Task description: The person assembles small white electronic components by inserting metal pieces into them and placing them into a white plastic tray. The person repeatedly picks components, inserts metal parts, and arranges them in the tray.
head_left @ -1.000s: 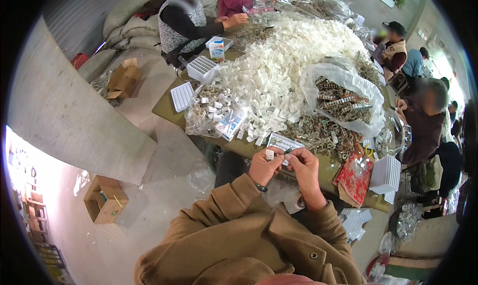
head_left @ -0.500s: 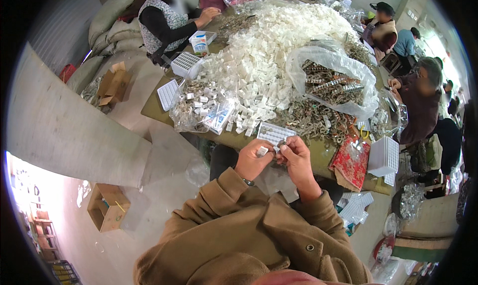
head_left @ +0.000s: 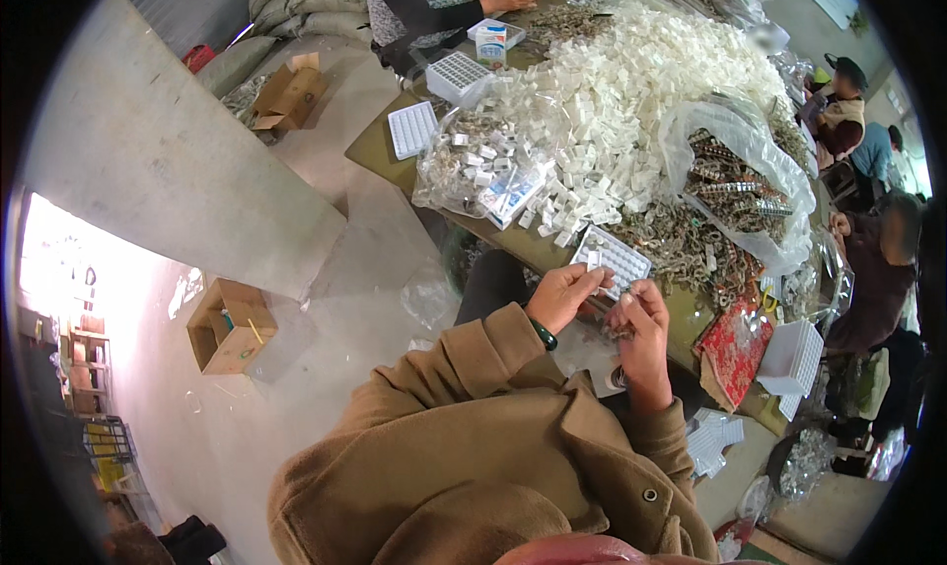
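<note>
My left hand pinches a small white plastic housing upright between thumb and fingertips. It is over the near edge of a white compartmented tray at the table's front edge. Close by on the right, my right hand has its fingers curled in. Small brownish-grey metal pieces show in its palm; its thumb and forefinger are pressed together, and anything between them is too small to make out. Beyond the tray spreads a big heap of similar white housings.
An open plastic bag of metal strips lies right of the heap. Nearer stand a red patterned pad and stacked white trays. Left are a clear bag, a tray and a carton. A cardboard box sits on the floor.
The view has swung, so the table sits further right and higher. My hands have drawn slightly apart, and the white housing now points up from my left fingertips beside the tray.
</note>
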A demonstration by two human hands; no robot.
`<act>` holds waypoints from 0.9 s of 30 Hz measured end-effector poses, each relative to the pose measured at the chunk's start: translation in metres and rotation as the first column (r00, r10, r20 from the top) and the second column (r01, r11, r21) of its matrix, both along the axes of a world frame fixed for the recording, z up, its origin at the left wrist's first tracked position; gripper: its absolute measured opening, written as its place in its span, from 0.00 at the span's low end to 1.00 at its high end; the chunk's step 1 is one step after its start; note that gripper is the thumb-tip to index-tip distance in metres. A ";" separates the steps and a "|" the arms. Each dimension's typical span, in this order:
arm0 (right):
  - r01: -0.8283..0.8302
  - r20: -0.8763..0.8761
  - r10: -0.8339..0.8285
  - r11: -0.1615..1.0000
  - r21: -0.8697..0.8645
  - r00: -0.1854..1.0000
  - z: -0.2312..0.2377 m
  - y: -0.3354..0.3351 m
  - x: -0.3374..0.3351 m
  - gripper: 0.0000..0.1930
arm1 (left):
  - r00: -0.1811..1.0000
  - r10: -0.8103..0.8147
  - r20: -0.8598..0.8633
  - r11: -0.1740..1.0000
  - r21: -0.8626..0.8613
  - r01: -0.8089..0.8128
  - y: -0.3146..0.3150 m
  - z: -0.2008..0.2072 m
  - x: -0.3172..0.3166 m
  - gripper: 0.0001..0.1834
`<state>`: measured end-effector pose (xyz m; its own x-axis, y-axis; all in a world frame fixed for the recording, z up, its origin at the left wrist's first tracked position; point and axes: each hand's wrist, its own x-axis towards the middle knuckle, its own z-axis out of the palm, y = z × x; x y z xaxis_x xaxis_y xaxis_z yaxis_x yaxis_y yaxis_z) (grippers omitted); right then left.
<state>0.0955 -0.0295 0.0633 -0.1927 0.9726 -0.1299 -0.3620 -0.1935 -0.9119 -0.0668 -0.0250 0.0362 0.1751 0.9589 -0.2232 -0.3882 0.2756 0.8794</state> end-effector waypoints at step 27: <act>0.052 -0.185 -0.068 0.995 -0.089 0.980 -0.014 0.000 0.000 0.01 | 0.997 -0.050 -0.058 0.967 0.247 0.062 0.006 0.004 0.007 0.09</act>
<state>0.0954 -0.0298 0.0493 -0.1629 0.9705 -0.1777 -0.5383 -0.2383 -0.8083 -0.0602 -0.0189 0.0399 0.2247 0.9744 0.0105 -0.3316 0.0663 0.9411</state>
